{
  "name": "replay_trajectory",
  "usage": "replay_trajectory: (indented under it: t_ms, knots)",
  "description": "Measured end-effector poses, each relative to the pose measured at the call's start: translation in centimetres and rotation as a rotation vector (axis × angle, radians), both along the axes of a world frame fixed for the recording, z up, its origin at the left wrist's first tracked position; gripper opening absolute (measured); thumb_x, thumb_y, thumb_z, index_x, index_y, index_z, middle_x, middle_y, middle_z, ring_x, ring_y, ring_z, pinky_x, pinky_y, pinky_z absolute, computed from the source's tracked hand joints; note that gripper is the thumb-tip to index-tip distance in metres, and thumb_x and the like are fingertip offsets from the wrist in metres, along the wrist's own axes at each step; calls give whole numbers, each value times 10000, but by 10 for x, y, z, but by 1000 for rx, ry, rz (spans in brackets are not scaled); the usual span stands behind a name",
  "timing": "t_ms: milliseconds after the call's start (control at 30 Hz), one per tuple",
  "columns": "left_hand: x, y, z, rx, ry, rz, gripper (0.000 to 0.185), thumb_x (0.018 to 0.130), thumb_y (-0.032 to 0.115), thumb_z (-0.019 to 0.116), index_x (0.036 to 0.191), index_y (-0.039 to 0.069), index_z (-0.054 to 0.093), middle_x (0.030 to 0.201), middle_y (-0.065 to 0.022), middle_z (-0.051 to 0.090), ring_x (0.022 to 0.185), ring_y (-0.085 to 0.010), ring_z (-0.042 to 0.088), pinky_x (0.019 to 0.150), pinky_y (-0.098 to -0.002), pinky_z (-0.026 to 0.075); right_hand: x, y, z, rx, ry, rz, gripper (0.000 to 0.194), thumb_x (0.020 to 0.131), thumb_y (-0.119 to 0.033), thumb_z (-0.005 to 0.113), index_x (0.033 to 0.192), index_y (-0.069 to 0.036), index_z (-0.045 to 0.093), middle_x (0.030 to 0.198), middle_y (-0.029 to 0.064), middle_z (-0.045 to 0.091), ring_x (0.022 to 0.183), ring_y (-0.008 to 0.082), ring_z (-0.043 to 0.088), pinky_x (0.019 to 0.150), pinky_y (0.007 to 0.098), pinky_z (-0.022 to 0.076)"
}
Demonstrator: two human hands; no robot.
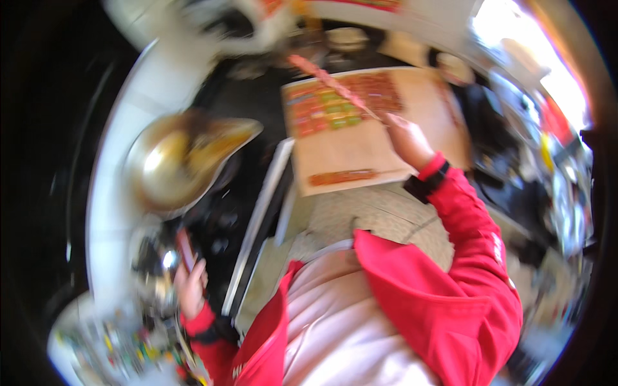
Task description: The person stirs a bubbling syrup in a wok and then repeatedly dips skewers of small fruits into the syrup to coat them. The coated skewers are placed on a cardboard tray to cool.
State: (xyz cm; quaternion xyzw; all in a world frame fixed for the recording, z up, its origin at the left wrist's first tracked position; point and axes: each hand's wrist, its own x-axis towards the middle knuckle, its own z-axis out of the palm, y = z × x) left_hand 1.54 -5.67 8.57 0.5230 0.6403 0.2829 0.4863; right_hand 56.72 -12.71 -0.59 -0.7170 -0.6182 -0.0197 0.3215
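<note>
My right hand [408, 140] grips the thin stick end of a skewer of raw-looking pink meat [328, 82]. The skewer slants up and left above a cutting board [338, 154], light brown with a pale edge. On the board lie rows of dark reddish skewers [381, 91] and a block of red and green pieces [323, 111]. A single reddish skewer [343, 177] rests along the near edge. Low on the left, my left hand [190, 284] is closed around a reddish-brown handle [185, 248]; blur hides what it belongs to.
A metal pan [169, 164] holding yellowish oil stands on the black counter [246, 96] at left, beside a white tiled ledge [145, 91]. Round containers [347, 38] sit behind the board. Blurred clutter [545, 159] fills the right side. Tiled floor [376, 207] shows below the board.
</note>
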Motion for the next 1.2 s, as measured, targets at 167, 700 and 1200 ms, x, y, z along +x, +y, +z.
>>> replay_trajectory:
  t_ms: [167, 700, 1200]
  knots:
    - [-13, 5, 8, 56, -7, 9, 229, 805, 111, 682, 969, 20, 550, 673, 10, 527, 518, -61, 499, 466, -211, 391, -91, 77, 21, -118, -38, 258, 114, 830, -23, 528, 943, -32, 543, 815, 194, 609, 719, 377, 611, 606, 455, 488]
    - [-13, 2, 42, 28, 96, -17, 267, 792, 97, 703, 1001, 25, 553, 689, 19, 519, 544, -50, 480, 521, -211, 418, -133, 199, -14, -341, -530, 646, 223, 802, -29, 517, 1017, -41, 574, 859, 135, 631, 806, 305, 645, 697, 390, 536]
    - [-7, -1, 26, -46, 45, -2, 300, 798, 92, 683, 1057, 17, 552, 699, 20, 526, 554, -51, 490, 517, -208, 406, -125, 178, 30, -290, -473, 505, 72, 801, -22, 511, 870, -23, 528, 800, 159, 611, 714, 325, 648, 600, 410, 530]
